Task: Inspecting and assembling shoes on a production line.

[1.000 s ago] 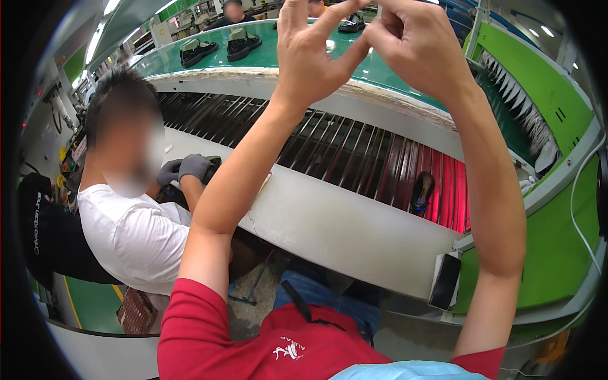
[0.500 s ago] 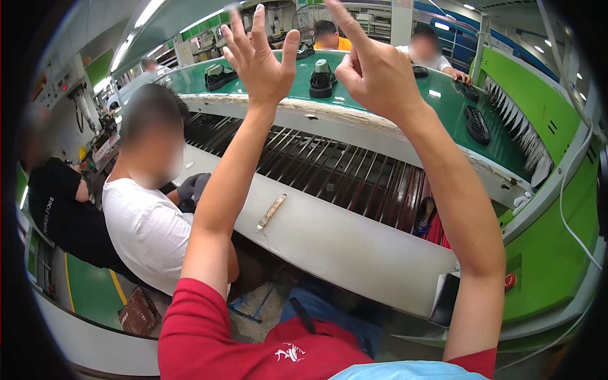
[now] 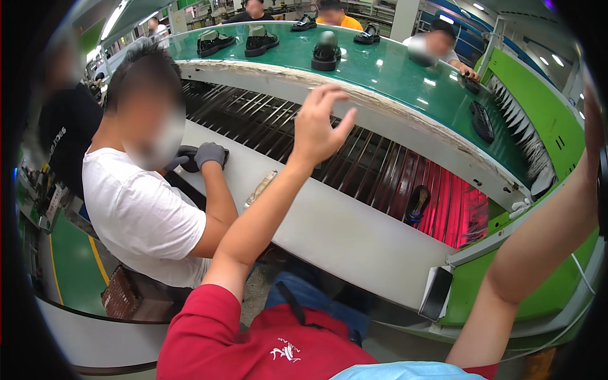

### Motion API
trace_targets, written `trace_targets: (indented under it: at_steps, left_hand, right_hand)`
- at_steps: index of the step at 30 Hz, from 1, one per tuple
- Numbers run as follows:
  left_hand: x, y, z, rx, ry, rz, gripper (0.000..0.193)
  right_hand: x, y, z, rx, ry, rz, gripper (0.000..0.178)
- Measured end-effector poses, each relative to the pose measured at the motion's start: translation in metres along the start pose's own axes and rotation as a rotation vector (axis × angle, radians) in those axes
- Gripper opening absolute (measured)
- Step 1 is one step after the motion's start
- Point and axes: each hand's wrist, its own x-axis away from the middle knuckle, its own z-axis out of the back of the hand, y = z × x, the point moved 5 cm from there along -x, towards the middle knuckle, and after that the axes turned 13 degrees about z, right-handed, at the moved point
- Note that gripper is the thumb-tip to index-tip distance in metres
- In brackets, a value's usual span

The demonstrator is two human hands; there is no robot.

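Observation:
My left hand (image 3: 322, 123) is raised over the lower roller conveyor (image 3: 361, 164), empty, its fingers loosely curved and the thumb held apart. Beyond it a black shoe (image 3: 325, 56) stands on the green conveyor belt (image 3: 392, 76). My right hand (image 3: 593, 126) is up at the far right, partly lost in the dark rim, so its fingers cannot be made out. Nearest to it is the green machine housing (image 3: 538, 95) with a fringed curtain (image 3: 516, 130). Below, a dark shoe (image 3: 417, 204) lies on the rollers in red light.
A pale ledge (image 3: 335, 228) runs along the near side, with a whitish wrapped strip (image 3: 259, 187) on it. To my left sits a person in a white shirt (image 3: 136, 215), whose gloved hand (image 3: 211, 154) is on a dark item. Across the belt, another person's hand (image 3: 467, 71) touches a shoe.
My left hand has come down and right, toward the rollers. My right hand, which was pointing upward, has swung out to the right rim. More shoes show on the belt.

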Motion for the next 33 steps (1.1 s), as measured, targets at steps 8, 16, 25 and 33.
trace_targets:
  at_steps: [8, 16, 25, 33]
  left_hand:
    - [0.088, -0.076, -0.042, -0.096, -0.140, 0.072, 0.028]
    - [0.105, -0.082, -0.009, -0.237, 0.219, -0.011, 0.071]
    - [-0.113, 0.029, 0.095, -0.178, 0.667, -0.255, 0.081]
    - [0.010, -0.003, -0.017, 0.046, 0.260, -0.438, 0.034]
  right_hand:
    - [-0.020, 0.055, -0.143, 0.454, -0.125, -0.161, 0.039]
    - [-0.053, 0.172, -0.242, 0.701, -0.145, -0.460, 0.090]
    - [-0.014, 0.241, -0.243, 0.933, -0.066, 0.091, 0.108]
    - [0.087, 0.270, -0.133, 1.147, -0.412, -0.477, 0.032]
